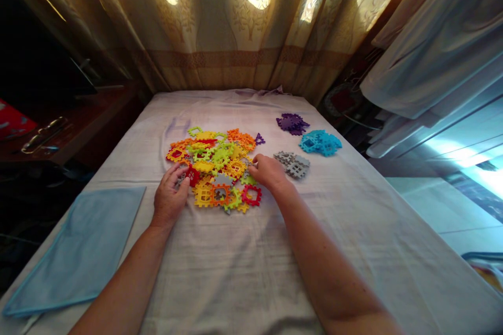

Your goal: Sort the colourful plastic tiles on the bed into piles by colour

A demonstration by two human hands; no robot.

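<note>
A mixed heap of plastic interlocking tiles [222, 154], in yellow, orange, lime green, red and grey, lies on the cloth-covered table. My left hand [170, 193] is at the heap's left edge, fingers and thumb closed around a red interlocking tile [192, 175]. At the right side of the heap, my right hand [269, 171] pinches a grey interlocking tile, mostly hidden by the fingers. Just beyond that hand is a small pile of grey tiles [294, 164]. One small purple tile [260, 139] lies at the heap's upper right.
Farther right are a blue tile pile [320, 143] and a purple tile pile [293, 123]. A light blue cloth pouch [92, 243] lies at the table's left edge. Curtains [212, 26] hang behind the table [220, 272]; pale fabric [436, 42] hangs at right.
</note>
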